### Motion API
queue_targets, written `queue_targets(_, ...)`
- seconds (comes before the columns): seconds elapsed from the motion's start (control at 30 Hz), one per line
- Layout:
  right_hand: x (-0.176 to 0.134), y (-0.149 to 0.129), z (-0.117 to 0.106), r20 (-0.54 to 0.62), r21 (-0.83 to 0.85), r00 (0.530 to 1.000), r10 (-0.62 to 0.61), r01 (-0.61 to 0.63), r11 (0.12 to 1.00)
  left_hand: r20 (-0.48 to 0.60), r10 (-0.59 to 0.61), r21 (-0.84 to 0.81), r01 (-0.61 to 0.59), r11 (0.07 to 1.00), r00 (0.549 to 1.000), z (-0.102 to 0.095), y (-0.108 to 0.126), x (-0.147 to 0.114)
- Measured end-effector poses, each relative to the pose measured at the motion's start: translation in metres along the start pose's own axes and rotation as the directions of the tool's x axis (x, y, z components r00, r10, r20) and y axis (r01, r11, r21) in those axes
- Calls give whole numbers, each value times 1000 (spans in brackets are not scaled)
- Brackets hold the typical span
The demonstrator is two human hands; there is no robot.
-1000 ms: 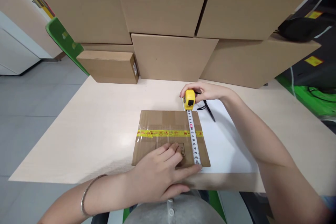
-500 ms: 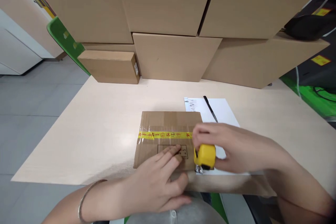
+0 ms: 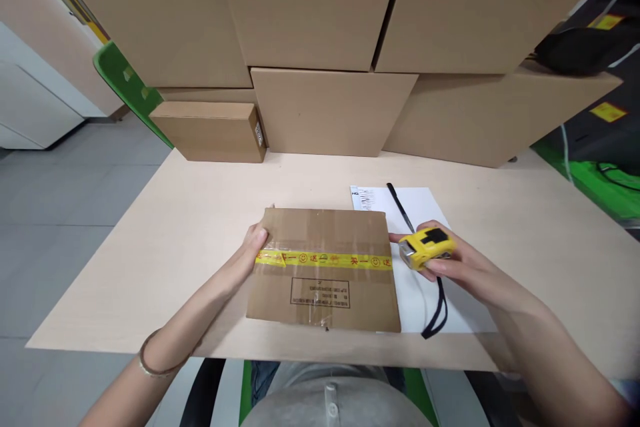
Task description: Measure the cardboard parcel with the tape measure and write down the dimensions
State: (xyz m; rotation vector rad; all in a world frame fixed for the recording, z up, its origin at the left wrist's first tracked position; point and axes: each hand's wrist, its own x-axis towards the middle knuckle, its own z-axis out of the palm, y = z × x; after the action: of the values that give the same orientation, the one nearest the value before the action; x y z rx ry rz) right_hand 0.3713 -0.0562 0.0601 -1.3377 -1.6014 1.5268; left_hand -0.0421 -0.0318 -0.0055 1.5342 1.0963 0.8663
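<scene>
A flat cardboard box (image 3: 320,230) with a yellow printed tape strip lies at the front of the table. My left hand (image 3: 249,250) grips its left edge, thumb on top and the fingers mostly hidden behind the side. A yellow tape measure (image 3: 425,250) with a black wrist strap (image 3: 441,315) is held in my right hand (image 3: 473,270), just right of the box. No blade shows drawn out of it. Under the tape measure and partly beneath the box lies a white sheet of paper (image 3: 420,203), and a black pen (image 3: 399,203) rests on the sheet.
Large cardboard boxes (image 3: 330,110) form a wall along the back of the table (image 3: 150,267). A smaller brown box (image 3: 210,137) stands at the back left, near a green panel (image 3: 125,83). Dark equipment with a cable is at the right.
My left hand has moved from the box's top to its left edge. My right hand has lifted the tape measure off the box's front right corner and shifted right. The box sits slightly turned.
</scene>
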Motion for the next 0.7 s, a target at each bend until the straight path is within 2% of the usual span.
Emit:
queue_targets(0.1, -17, -8, 0, -21, 110, 1000, -22, 24, 994, 19, -72, -96, 74, 993, 997, -7, 19, 2)
queue_targets(0.17, -22, -13, -3, -48, 144, 998, -43, 50, 988, 61, -54, -132, 62, 989, 997, -12, 34, 4)
queue_targets(0.27, -21, -21, -10, -178, 158, 977, -113, 142, 977, 37, 116, -113, -111, 987, 993, -12, 46, 9)
queue_targets(0.33, -18, -28, -14, -323, 138, 935, -143, 196, 971, 0, 270, -29, -269, 963, 963, -8, 44, 12)
queue_targets(0.4, -15, -40, -15, -468, 31, 868, -165, 202, 979, -20, 395, 78, -393, 916, 918, -2, 36, 15)
queue_targets(0.47, -12, -55, -10, -521, -154, 819, -241, 187, 970, -28, 463, 145, -455, 879, 886, 5, 25, 17)
queue_targets(0.53, -7, -72, 1, -428, -331, 840, -334, 198, 922, -21, 479, 135, -472, 871, 878, 10, 14, 17)
queue_targets(0.63, 10, -100, 26, -163, -493, 899, -405, 281, 823, -12, 477, 52, -476, 878, 879, 14, 1, 17)
queue_targets(0.7, 29, -117, 46, 40, -551, 895, -445, 391, 737, -21, 491, 26, -491, 871, 871, 15, -8, 15)
